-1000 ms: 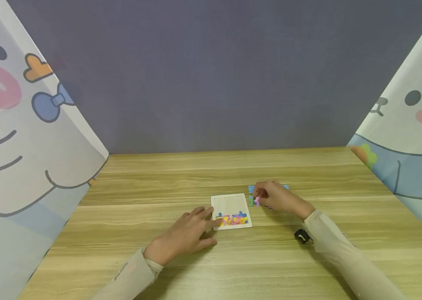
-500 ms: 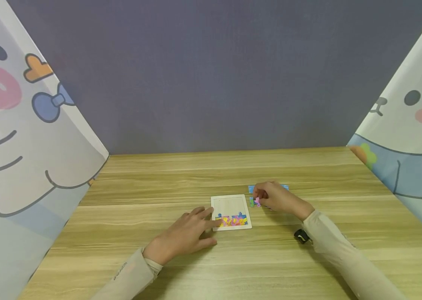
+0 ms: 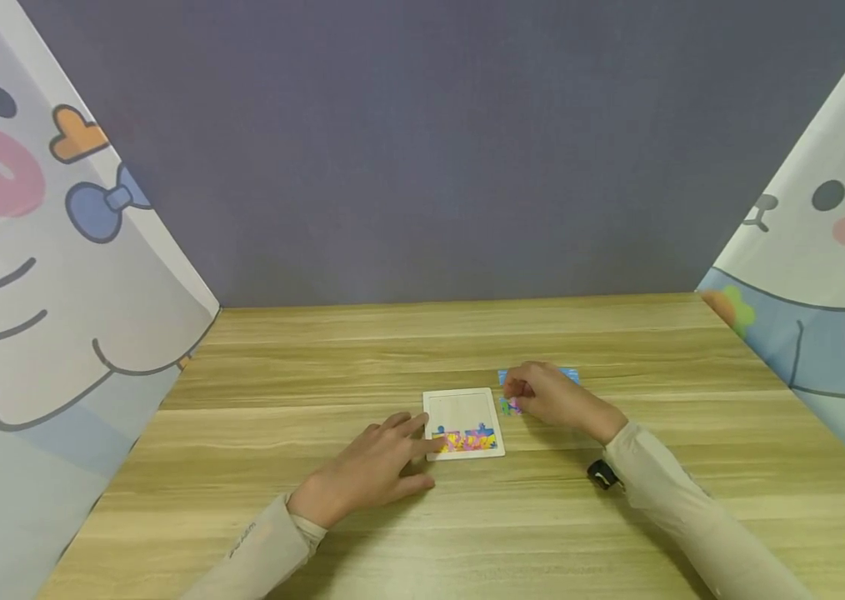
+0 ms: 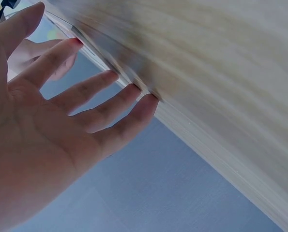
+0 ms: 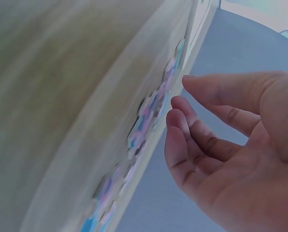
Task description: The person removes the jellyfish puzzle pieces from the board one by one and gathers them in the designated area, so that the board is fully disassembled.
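Observation:
A pale wooden puzzle tray [image 3: 460, 410] lies on the table, its near part filled with a row of yellow, pink and blue jigsaw pieces [image 3: 471, 441]. My left hand [image 3: 373, 462] rests at the tray's left side, fingers spread, with the index finger over the near left corner. In the left wrist view its fingertips [image 4: 148, 99] meet the tabletop. Right of the tray, my right hand [image 3: 553, 396] hovers above green and pink jigsaw pieces [image 3: 511, 407], partly hiding them. The right wrist view shows its thumb and bent fingers apart, nothing between them, beside several flat pieces [image 5: 146, 118].
Blue jigsaw pieces [image 3: 568, 375] lie just behind the right hand, partly covered by it. A small black device [image 3: 602, 474] shows beside the right sleeve. A grey panel [image 3: 452, 150] rises along the table's far edge, with cartoon-printed panels [image 3: 805, 333] on both sides.
The pink piece, earlier at the right fingertips, now lies close against the green one. The right hand has shifted slightly left and its fingers are off the piece. The left hand stays put.

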A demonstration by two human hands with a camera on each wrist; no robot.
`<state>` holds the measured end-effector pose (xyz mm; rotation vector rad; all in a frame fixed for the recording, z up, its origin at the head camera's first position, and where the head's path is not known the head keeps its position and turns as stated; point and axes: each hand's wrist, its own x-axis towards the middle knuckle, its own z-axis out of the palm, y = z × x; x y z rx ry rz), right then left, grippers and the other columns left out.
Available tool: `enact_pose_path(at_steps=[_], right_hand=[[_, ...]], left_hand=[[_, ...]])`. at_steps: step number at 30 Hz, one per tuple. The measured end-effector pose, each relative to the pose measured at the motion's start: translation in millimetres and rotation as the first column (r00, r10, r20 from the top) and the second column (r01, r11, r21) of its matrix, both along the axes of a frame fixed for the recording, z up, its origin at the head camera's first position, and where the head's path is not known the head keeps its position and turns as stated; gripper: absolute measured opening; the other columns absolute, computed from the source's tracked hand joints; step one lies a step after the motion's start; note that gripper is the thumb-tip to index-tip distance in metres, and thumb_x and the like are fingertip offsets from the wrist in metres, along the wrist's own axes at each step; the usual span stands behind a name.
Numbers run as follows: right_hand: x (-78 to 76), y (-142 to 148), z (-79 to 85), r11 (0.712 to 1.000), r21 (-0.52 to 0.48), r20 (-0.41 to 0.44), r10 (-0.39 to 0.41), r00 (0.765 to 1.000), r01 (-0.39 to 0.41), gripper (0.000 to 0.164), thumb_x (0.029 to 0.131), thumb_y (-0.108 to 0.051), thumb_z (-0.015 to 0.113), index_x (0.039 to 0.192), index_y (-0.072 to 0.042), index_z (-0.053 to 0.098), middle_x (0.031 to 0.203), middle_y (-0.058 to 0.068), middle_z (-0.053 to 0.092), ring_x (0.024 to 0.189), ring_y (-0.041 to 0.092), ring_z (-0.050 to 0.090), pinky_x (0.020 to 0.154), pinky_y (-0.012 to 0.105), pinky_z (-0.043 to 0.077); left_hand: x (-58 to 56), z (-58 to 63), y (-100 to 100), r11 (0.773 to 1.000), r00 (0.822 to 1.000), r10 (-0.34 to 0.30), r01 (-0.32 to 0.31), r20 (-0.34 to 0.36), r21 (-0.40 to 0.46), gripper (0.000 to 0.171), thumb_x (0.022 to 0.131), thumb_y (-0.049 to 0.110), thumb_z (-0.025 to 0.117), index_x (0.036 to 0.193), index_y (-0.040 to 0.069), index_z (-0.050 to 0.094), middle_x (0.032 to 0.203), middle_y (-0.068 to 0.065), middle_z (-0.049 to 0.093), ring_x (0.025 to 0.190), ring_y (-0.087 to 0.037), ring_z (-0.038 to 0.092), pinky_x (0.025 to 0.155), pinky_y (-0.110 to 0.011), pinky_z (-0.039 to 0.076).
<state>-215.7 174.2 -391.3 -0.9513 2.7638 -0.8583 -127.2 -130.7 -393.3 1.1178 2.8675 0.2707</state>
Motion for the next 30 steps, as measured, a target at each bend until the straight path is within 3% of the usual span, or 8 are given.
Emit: enact_pose_path(at_steps=[8, 13, 21, 30], right_hand=[[6.8, -11, 6.2, 1.0, 0.026, -0.112, 0.019, 0.994, -0.016, 0.014, 0.084, 0.005, 0.069, 0.092, -0.006, 0.071, 0.082, 0.003, 0.066, 0.075, 0.012, 0.055, 0.067, 0.028, 0.049], [13.4, -17, 8.7, 0.997, -0.003, -0.122, 0.07, 0.99, -0.071, 0.018, 0.082, 0.008, 0.065, 0.095, -0.004, 0.07, 0.087, 0.006, 0.067, 0.079, 0.016, 0.059, 0.07, 0.031, 0.052], [24.4, -28, 9.0, 0.987, -0.011, -0.073, 0.161, 0.984, -0.162, 0.012, 0.088, 0.003, 0.068, 0.098, -0.004, 0.071, 0.093, 0.003, 0.07, 0.084, 0.015, 0.062, 0.075, 0.034, 0.055], [39.4, -41, 8.0, 0.988, 0.084, 0.037, 0.123, 0.992, -0.126, 0.018, 0.088, 0.001, 0.071, 0.106, -0.001, 0.071, 0.106, 0.005, 0.066, 0.096, 0.019, 0.06, 0.083, 0.036, 0.054]], left_hand=[[-1.0, 0.0, 0, 1.0, 1.0, 0.0, 0.0, -0.006, -0.008, 0.05, 0.094, 0.045, 0.066, 0.138, 0.021, 0.061, 0.15, -0.019, 0.045, 0.134, -0.042, 0.045, 0.091, -0.061, 0.051], [-0.6, 0.9, 1, 1.0, 1.0, 0.004, -0.004, 0.001, -0.009, 0.05, 0.095, 0.045, 0.066, 0.138, 0.022, 0.061, 0.15, -0.02, 0.045, 0.134, -0.042, 0.045, 0.092, -0.061, 0.051], [-0.9, 0.8, 2, 1.0, 1.0, 0.0, 0.0, -0.002, -0.011, 0.051, 0.094, 0.045, 0.066, 0.139, 0.02, 0.061, 0.15, -0.02, 0.045, 0.133, -0.043, 0.046, 0.092, -0.06, 0.051], [0.5, 0.9, 3, 1.0, 1.0, 0.011, -0.011, 0.016, -0.021, 0.054, 0.094, 0.045, 0.066, 0.141, 0.021, 0.058, 0.151, -0.022, 0.043, 0.134, -0.046, 0.044, 0.091, -0.064, 0.049]])
